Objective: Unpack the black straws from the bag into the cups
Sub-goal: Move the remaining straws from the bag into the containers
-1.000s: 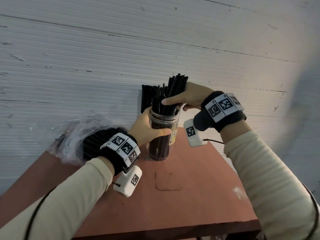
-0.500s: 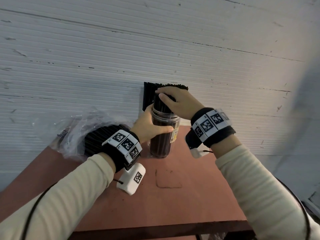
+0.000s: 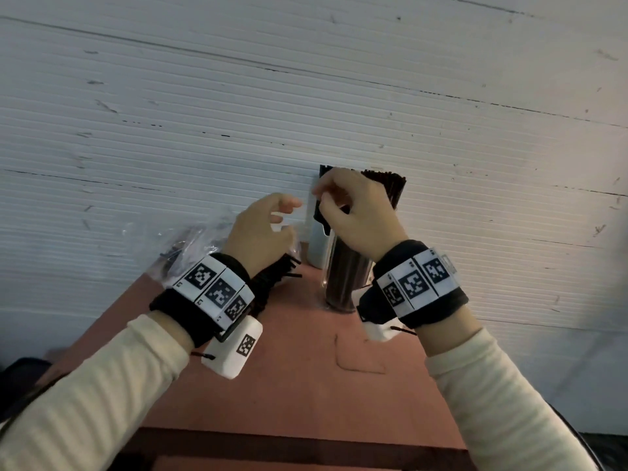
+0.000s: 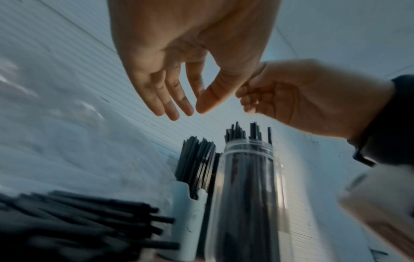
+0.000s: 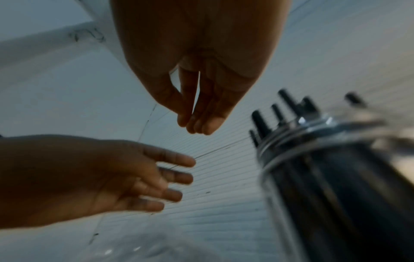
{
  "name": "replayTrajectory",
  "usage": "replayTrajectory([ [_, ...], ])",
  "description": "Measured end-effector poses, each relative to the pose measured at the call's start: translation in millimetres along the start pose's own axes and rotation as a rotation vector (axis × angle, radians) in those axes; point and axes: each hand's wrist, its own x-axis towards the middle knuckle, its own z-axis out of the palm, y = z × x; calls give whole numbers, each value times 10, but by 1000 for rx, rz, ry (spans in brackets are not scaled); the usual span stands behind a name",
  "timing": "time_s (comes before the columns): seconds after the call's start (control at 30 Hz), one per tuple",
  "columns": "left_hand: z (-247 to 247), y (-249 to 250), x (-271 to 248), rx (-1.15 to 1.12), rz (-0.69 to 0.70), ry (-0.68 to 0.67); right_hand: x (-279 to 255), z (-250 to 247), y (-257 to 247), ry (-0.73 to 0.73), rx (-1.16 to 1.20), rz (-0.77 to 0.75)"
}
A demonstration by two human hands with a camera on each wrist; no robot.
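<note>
A: Head view: both hands are off the clear cup [image 3: 343,277] now. Half a second back the left hand [image 3: 261,232] was gripping its side and the right hand [image 3: 356,215] was pressing down on the straw tops. Left is released, fingers relaxed and spread; right has fingers loosely curled, holding nothing, as the wrist views show.

B: So that load is seated?

A: Looks like it. Black straws [image 3: 384,188] stand upright in the clear cup, tops above the rim. A second bunch [image 4: 197,159] stands in the pale cup [image 4: 190,212] just behind-left, against the wall [image 3: 306,96].

B: Remaining stock?

A: Loose straws [image 3: 272,277] still lie in the plastic bag [image 3: 190,246], left of the cups, under the left wrist. My read: next grab comes from there.

B: Clearance?

A: Tight at the back: both cups sit close to the wall, bag just beside them. Table [image 3: 323,385] front half is open, near edge well clear of the cups. Risk is knocking the clear cup on the next reach, since it's tall and nothing is steadying it.
</note>
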Motion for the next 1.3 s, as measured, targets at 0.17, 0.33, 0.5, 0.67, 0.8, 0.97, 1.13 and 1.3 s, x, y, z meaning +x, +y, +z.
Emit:
replayTrajectory([
  [0.17,-514,-119,-112,259,19,137,-63,523,-105,-419,17,203],
  [0.33,-820,-390,-100,450,-136,-52,-80,1009,-108,-832,-85,267],
  [0.5,-899,-513,-139,414,-114,-226,-14,1307,-87,-947,-276,282],
  [0.67,-904,-618,-102,341,-158,-149,40,1428,-88,-976,-332,323],
  [0.8,-925,-612,-103,295,-155,-74,38,1443,-134,-953,-341,254],
  [0.97,-960,-602,-104,240,-145,-83,47,1386,-191,-965,-307,139],
  [1.13,-971,-599,-109,233,-154,-86,65,1357,-119,-885,-213,202],
  [1.3,-958,-598,-96,226,-163,-99,38,1288,-40,-760,-122,268],
])
